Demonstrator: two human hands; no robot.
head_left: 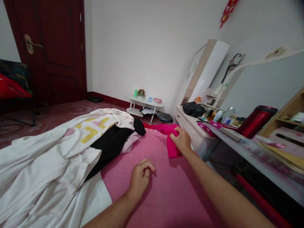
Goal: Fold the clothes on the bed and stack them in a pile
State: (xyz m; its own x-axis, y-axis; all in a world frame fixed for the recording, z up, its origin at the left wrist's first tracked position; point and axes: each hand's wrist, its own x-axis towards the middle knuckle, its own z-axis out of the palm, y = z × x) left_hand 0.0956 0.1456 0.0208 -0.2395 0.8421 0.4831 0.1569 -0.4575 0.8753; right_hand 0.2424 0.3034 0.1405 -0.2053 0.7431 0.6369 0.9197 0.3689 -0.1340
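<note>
My right hand [182,140] is closed on a bright pink piece of cloth [174,150], at the far right side of the pink bed cover [163,186]. Part of that cloth spreads leftward along the far edge, beside a strip of red fabric [148,126]. Over the middle of the cover is my left hand [142,174], its fingers curled loosely together with nothing visible in them. To its left lie a white shirt with yellow print [73,139], a black garment [106,144] and a pale pink cloth [130,142], heaped together.
A dressing table [190,125] stands at the right with a black bag [193,109], bottles and a red thermos [258,120]. Beyond the bed are a low white table [142,103] and a round stool [165,117]. A dark red door [54,53] is at the back left.
</note>
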